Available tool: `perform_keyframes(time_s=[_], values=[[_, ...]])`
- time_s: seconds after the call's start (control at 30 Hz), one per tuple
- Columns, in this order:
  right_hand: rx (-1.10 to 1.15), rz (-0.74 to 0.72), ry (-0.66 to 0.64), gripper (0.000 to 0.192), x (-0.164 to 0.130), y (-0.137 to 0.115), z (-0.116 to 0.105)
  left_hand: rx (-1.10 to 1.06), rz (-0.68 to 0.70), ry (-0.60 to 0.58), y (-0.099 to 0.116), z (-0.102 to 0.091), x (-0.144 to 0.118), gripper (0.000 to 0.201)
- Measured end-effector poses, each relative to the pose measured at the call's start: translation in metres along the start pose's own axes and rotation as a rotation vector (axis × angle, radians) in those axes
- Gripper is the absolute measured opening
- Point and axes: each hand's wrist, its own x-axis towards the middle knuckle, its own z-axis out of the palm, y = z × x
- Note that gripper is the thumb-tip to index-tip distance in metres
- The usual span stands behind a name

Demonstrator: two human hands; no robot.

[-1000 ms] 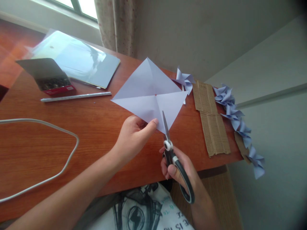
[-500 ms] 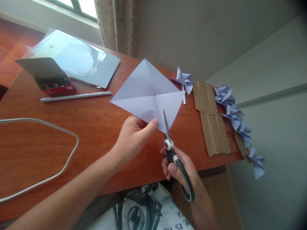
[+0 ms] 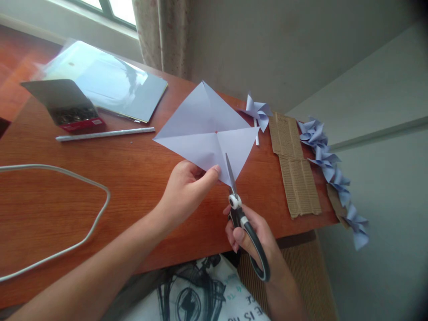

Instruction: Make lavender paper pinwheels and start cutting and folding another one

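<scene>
Wooden desk (image 3: 133,187) under window. Left hand (image 3: 187,189) pinches creased lilac paper square (image 3: 207,129) at near corner. Right hand (image 3: 254,236) grips scissors (image 3: 239,211), blades cutting along fold just beside left thumb. Risk: overshooting centre, nicked thumb.

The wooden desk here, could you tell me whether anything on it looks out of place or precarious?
Mostly tidy, but the string of paper pinwheels trails past the right end of the wooden desk, and its lowest pinwheels hang off the corner. The left hand holds the creased paper square while the right hand works the scissors.
</scene>
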Motion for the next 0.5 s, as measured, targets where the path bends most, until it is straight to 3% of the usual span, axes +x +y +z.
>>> perform_keyframes(time_s=[0.5], values=[[-0.020, -0.018, -0.008, 0.059, -0.0001, 0.0025, -0.0025, -0.024, 0.010, -0.005, 0.0010, -0.0002, -0.0004, 0.024]])
